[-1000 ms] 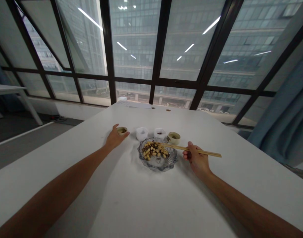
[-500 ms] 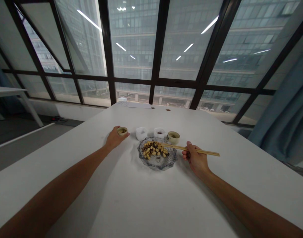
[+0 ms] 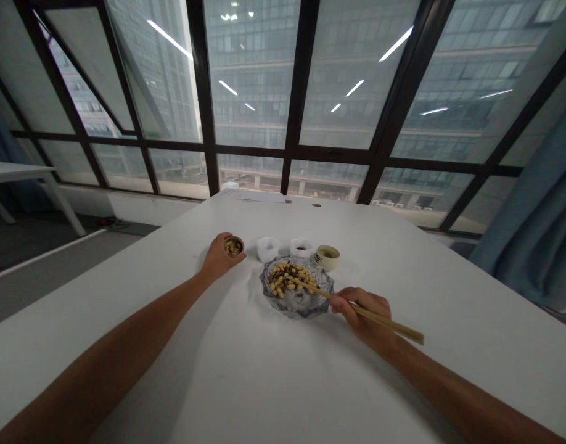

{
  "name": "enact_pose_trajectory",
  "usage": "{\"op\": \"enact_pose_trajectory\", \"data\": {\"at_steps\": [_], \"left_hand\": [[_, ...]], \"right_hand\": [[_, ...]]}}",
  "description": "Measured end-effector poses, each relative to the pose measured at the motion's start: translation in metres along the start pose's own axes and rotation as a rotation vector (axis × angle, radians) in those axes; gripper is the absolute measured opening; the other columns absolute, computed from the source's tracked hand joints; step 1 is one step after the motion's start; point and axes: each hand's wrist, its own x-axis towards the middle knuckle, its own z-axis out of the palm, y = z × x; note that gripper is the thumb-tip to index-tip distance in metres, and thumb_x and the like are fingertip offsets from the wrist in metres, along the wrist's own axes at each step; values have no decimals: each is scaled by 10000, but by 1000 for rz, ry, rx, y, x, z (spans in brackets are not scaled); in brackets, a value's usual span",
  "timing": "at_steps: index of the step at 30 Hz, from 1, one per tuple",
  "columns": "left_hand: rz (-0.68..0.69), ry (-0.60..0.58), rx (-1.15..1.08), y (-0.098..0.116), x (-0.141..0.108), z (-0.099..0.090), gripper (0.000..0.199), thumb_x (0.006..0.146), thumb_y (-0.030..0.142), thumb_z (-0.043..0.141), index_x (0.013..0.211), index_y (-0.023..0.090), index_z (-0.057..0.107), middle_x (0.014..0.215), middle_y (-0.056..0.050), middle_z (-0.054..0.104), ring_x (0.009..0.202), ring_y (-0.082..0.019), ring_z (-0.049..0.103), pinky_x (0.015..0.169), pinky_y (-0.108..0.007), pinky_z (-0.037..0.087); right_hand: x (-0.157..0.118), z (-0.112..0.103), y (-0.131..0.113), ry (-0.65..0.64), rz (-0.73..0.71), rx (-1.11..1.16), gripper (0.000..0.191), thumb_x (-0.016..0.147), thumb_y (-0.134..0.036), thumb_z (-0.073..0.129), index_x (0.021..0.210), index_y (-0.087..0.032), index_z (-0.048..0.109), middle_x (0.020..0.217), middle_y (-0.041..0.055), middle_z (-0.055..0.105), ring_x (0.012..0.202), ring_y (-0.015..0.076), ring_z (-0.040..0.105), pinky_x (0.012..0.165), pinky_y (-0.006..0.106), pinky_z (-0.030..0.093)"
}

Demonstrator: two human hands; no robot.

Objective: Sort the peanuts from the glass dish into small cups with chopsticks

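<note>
My left hand (image 3: 219, 258) is wrapped round a small beige cup (image 3: 240, 251), which tips toward me and shows peanut-like pieces (image 3: 232, 246) inside. Between my hands stands a clear glass dish (image 3: 306, 306) with a wavy rim. Pale peanuts (image 3: 283, 285) mixed with dark bits fill its far left part, and bare glass shows at the near right. My right hand (image 3: 364, 313) grips a pair of wooden chopsticks (image 3: 403, 328) beside the dish. Their tips reach in among the peanuts; whether they pinch one I cannot tell.
Behind the dish stand two white containers, one a white cup (image 3: 267, 249), the other a white bowl (image 3: 301, 248) with dark bits. A second beige cup (image 3: 327, 258) with dark lettering touches or nearly touches the dish's far right rim. Papers (image 3: 259, 197) lie at the white table's far edge.
My left hand has tilted the cup toward me, so its contents now show. My right hand has turned and come nearer, swinging the chopsticks to a steeper slant with their tips still at the peanuts.
</note>
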Motion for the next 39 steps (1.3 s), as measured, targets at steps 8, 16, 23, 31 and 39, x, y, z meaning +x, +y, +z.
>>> {"op": "enact_pose_trajectory", "data": {"at_steps": [8,16,23,31,39], "left_hand": [[-244,-58,12,12,1,-6,650,668,527,774,1180,211,528,1117,-92,688,1011,-243,669,909,-360,530],[-320,-91,123,18,5,-10,670,761,624,670,1242,178,531,1221,-154,666,1110,-294,635,957,-406,492],[221,-180,251,66,22,2,578,854,539,607,1306,188,529,1394,-139,572,1320,-314,488,1178,-476,245],[229,-582,221,136,54,74,737,808,576,622,1407,198,419,1389,-155,581,1290,-344,536,1117,-499,325],[236,-632,32,144,55,80,796,733,446,746,1408,208,397,1275,-154,669,1175,-313,638,1003,-439,460]], "right_hand": [[7,9,3,186,517,378,430,780,-587,728,627,-204,607,539,32,680,417,142,602,421,250,497],[17,13,8,309,730,609,518,646,-638,804,607,-188,550,515,14,644,384,111,558,377,222,463],[21,10,26,404,751,643,525,635,-627,816,623,-183,536,525,4,646,393,101,560,379,209,463],[26,-1,40,479,719,597,515,649,-629,803,653,-183,546,521,5,650,389,110,570,374,212,465],[37,-8,45,475,627,516,501,694,-641,762,661,-192,542,539,2,662,403,115,583,404,226,475]]}}
